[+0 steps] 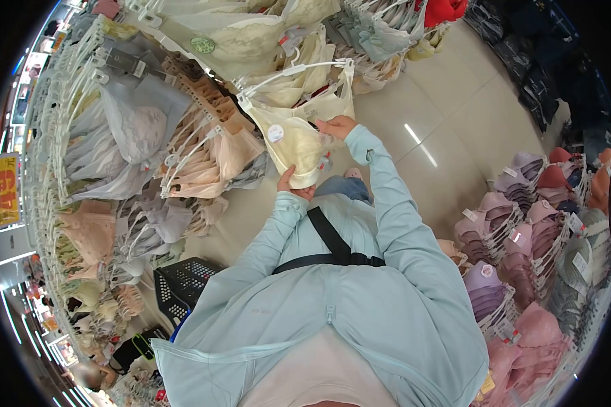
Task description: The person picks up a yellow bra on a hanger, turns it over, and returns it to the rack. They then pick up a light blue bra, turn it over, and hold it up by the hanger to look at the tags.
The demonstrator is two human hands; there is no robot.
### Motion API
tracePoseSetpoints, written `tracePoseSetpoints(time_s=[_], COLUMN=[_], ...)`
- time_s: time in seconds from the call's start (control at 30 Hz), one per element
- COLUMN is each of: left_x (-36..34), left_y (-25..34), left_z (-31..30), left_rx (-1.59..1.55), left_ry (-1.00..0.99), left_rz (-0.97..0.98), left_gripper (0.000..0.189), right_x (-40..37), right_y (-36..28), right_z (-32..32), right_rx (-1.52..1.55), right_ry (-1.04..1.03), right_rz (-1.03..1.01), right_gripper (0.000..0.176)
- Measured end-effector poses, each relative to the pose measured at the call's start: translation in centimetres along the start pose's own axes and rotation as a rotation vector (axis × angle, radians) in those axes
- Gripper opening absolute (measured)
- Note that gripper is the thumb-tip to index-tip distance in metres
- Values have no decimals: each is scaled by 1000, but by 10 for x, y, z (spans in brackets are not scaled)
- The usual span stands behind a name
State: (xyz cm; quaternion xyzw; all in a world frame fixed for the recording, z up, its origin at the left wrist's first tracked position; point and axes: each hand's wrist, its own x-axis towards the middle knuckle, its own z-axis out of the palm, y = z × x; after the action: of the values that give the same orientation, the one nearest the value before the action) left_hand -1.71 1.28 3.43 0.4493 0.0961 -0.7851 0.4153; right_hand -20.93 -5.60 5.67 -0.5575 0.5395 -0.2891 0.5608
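**Cream bra held up between two hands at the rack**

Head view: A cream bra (293, 144) on a white hanger (297, 70) sits just above the middle of the frame, lifted clear of the crowded rails behind it. The left hand (296, 184) is under the lower edge of one cup, its grip pinching the fabric from below with the thumb on the front. The right hand (337, 126) is at the bra's right side, its grip pressed together on the side band, close to some small hanging tags. A round sticker (275, 133) shows on the front of the cup.

Both sleeves are pale blue, and a black strap (330, 235) crosses the chest. Racks of grey, peach and cream bras (142, 129) fill the left of the frame. Pink and mauve bras (516, 244) hang at the right. A black basket (183, 278) stands on the pale tiled floor (448, 102) at lower left, and a yellow sign (3, 190) hangs at the far left edge.
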Motion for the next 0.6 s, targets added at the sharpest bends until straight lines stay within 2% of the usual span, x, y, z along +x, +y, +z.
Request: tracePoseSetpoints(time_s=[0.3, 0.37, 0.6], left_x=[4, 6, 8], left_y=[-2, -2, -3], left_z=[1, 0, 2], left_rx=[27, 38, 6], left_ry=[12, 9, -9], left_rz=[-33, -41, -55], left_gripper=[28, 28, 29], right_x=[0, 1, -3], right_y=[-2, -3, 0], right_z=[-5, -8, -13], right_rx=[-109, -251, -248], right_ry=[31, 34, 82], right_rz=[17, 41, 9], right_gripper=[58, 56, 55])
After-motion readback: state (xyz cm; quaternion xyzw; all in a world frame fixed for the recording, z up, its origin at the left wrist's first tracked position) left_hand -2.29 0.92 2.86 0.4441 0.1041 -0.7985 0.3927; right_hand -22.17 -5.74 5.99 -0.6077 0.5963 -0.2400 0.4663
